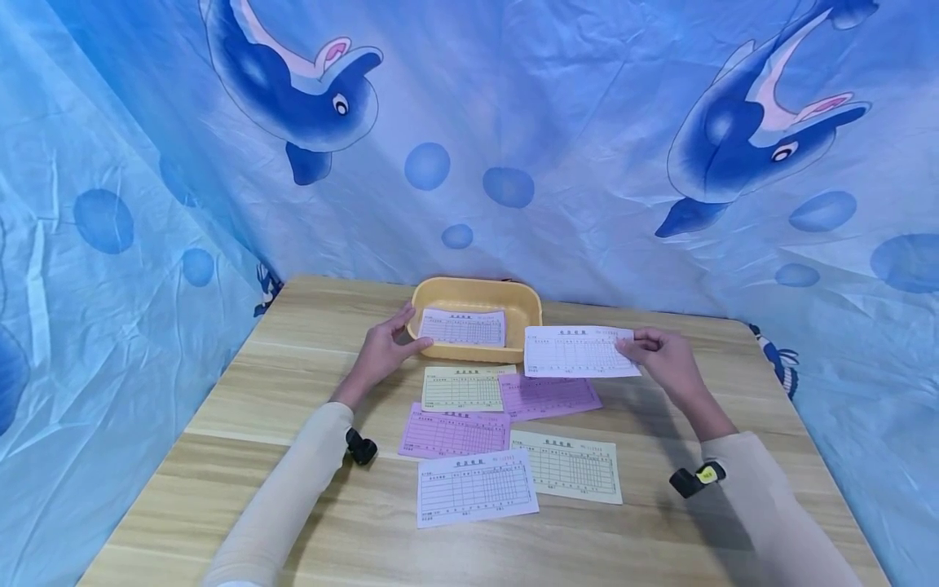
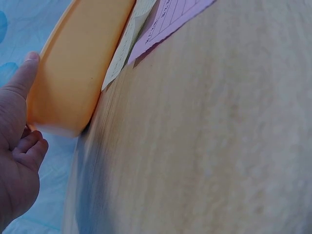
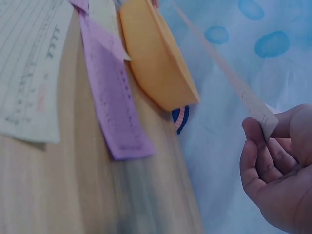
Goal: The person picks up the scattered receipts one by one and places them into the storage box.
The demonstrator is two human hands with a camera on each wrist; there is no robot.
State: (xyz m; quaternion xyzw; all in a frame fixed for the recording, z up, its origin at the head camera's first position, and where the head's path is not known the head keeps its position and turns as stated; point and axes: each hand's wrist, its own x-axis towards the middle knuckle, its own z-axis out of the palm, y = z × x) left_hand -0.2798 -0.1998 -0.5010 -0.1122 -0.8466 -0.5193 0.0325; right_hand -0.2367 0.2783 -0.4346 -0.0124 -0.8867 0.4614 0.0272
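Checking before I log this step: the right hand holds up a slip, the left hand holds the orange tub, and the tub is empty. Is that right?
Not quite: the orange tub is not empty; the head view shows a printed paper in it. The rest stands: the right hand holds up a slip, the left hand holds the tub.

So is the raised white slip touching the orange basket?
Apart. The head view overlaps them, but the right wrist view shows blue curtain between the white slip and the orange basket.
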